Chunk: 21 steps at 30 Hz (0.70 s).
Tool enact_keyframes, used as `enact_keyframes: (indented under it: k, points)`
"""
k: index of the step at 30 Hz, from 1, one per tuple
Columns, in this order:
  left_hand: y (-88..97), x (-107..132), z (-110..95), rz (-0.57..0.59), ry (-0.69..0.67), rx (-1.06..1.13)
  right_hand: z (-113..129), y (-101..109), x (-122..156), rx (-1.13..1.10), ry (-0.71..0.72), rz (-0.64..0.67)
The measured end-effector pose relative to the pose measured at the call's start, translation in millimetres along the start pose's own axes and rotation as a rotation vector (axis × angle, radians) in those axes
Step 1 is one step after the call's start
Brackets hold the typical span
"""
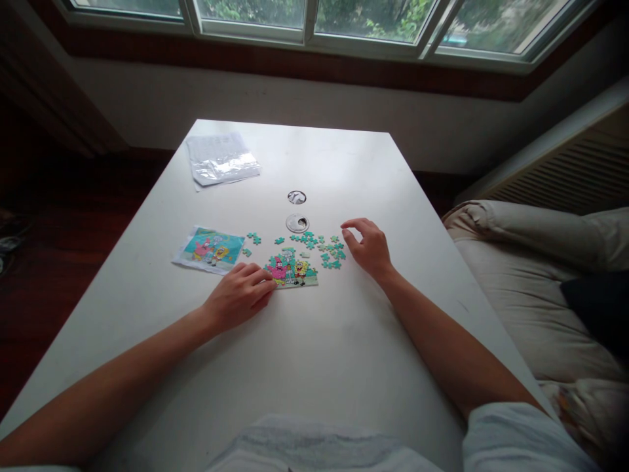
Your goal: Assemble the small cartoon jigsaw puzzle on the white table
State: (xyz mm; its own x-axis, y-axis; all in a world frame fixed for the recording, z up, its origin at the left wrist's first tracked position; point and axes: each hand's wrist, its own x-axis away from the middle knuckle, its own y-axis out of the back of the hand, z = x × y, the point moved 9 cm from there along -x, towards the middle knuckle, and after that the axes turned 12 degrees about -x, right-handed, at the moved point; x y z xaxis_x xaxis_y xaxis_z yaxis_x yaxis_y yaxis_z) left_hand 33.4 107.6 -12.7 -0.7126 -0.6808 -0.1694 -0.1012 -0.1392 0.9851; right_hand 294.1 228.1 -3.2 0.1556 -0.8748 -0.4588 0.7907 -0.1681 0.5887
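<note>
A partly assembled jigsaw puzzle (289, 270) lies on the white table, showing a pink starfish, a teal figure and a yellow sponge character. My left hand (243, 292) is at its left edge, fingers curled together over the corner and covering part of it. To the right, my right hand (368, 246) hovers or rests beside loose green puzzle pieces (333, 254); thumb and index finger are apart with nothing visible between them. More loose pieces (253, 237) lie left of the puzzle. A picture sheet (210, 249) with the same characters sits beyond my left hand.
A clear plastic bag with paper (223, 160) lies at the far left of the white table (334, 157). Two round metallic fittings (297, 223) are set in the tabletop's middle. A cushioned seat (515, 288) stands along the right side, and windows (373, 23) are ahead.
</note>
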Motion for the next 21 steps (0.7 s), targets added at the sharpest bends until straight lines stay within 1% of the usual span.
enact_keyframes:
  k: [2, 4, 9, 11, 13, 16, 21]
  points:
    - [0.3, 0, -1, -0.013, -0.009, -0.006, -4, -4, 0, 0.017, -0.002, 0.024]
    - [0.5, 0, -2, -0.031, -0.014, -0.009, -1, -13, 4, 0.024, 0.025, 0.072]
    - [3.5, -2, -4, -0.076, -0.014, -0.013, 30, -49, 18, 0.032, 0.186, 0.260]
    - [3.6, -3, -4, -0.062, -0.010, -0.006, 39, -61, 23, 0.068, 0.230, 0.328]
    - [3.2, -4, -4, -0.043, -0.002, 0.008, 44, -70, 26, 0.101, 0.265, 0.378]
    - [3.0, -5, -1, -0.031, 0.013, 0.050, 45, -74, 28, 0.123, 0.294, 0.408]
    - [2.7, -5, 4, -0.035, 0.033, 0.083, 44, -72, 27, 0.117, 0.262, 0.401]
